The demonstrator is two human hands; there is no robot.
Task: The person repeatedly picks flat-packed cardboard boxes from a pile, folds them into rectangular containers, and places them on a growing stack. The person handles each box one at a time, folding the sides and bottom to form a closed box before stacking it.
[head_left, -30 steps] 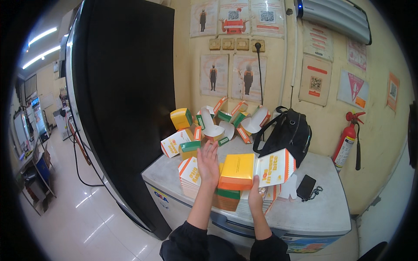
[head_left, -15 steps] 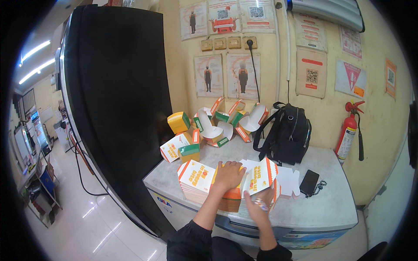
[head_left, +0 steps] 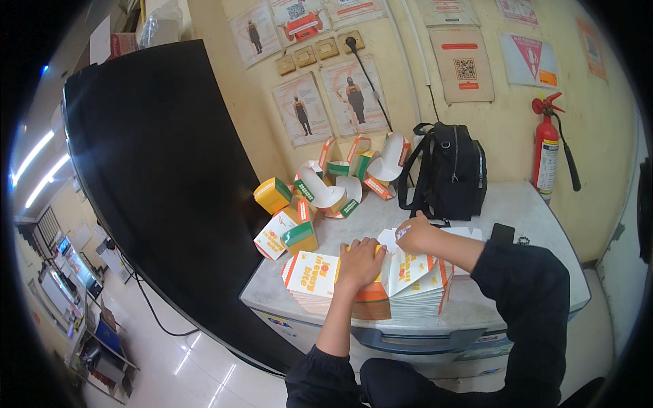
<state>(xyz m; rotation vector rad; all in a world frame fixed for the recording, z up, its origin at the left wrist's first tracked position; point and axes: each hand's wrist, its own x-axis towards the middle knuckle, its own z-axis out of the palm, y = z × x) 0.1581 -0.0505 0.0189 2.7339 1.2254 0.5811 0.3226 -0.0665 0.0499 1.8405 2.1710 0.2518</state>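
Note:
A thick stack of flat printed carton blanks (head_left: 313,273), white, orange and yellow, lies at the front of a white chest freezer's top (head_left: 517,285). My left hand (head_left: 358,265) rests on the stack's middle, pressing down with fingers spread and slightly bent. At the far edge of the stack's right part, my right hand (head_left: 420,235) is closed in a fist. A small whitish-blue patterned thing shows at its fingers, too small to name. Beneath that hand, the top blank's right panel (head_left: 430,280) stands slightly lifted from those below.
Folded cartons in yellow, green and orange (head_left: 299,236) sit jumbled at the back left. A black backpack (head_left: 449,170) leans against the wall, with a phone (head_left: 503,234) nearer me. A tall black cabinet side (head_left: 170,190) borders the left; a fire extinguisher (head_left: 547,153) hangs at right.
My right hand has moved from the stack's near side up to its far edge, the forearm now crossing from the right. My left hand stays on the stack. The view has tilted.

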